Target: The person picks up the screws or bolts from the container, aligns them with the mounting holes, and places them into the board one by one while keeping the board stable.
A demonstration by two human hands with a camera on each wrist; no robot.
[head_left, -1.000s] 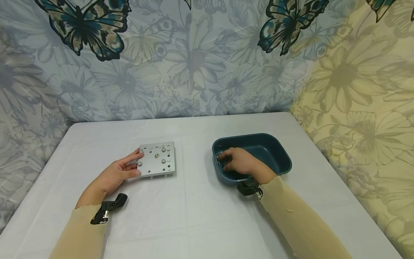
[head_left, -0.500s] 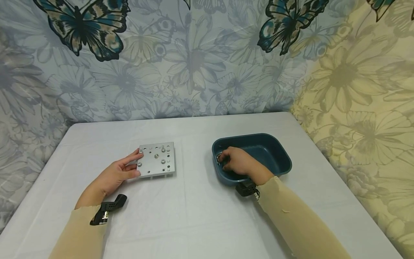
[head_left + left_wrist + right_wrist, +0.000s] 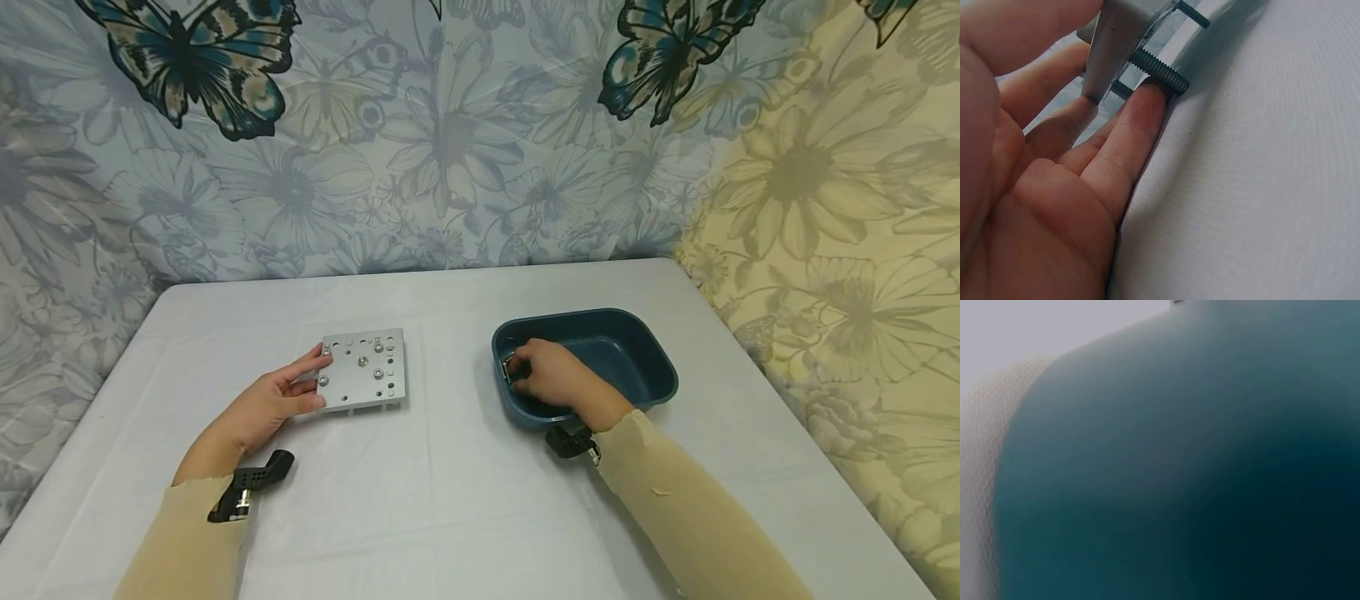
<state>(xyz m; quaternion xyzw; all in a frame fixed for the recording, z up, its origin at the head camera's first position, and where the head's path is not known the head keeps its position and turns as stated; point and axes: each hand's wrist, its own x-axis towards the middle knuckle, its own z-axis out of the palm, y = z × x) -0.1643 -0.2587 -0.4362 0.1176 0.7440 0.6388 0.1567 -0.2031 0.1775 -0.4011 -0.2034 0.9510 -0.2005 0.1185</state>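
A square grey metal plate point(image 3: 365, 367) with holes and a few screws lies on the white table point(image 3: 450, 500). My left hand point(image 3: 315, 379) grips its left edge, thumb on top and fingers beneath. In the left wrist view the fingers point(image 3: 1141, 119) lie under the plate point(image 3: 1116, 37) and one fingertip touches a threaded bolt point(image 3: 1160, 69) sticking out below. My right hand point(image 3: 525, 371) is inside the dark blue tub point(image 3: 645, 333), with its fingers curled on a small shiny metal part point(image 3: 508, 367) by the tub's left wall. The right wrist view shows only the blurred blue tub wall point(image 3: 1179, 475).
The tub stands to the right of the table's middle, and the rest of its inside looks bare. A floral butterfly cloth point(image 3: 450, 150) hangs behind the table and along its right side. White tabletop runs between the plate and the tub.
My right forearm has drifted slightly left while the hand stays in the tub on the small part. The left hand and plate have not moved.
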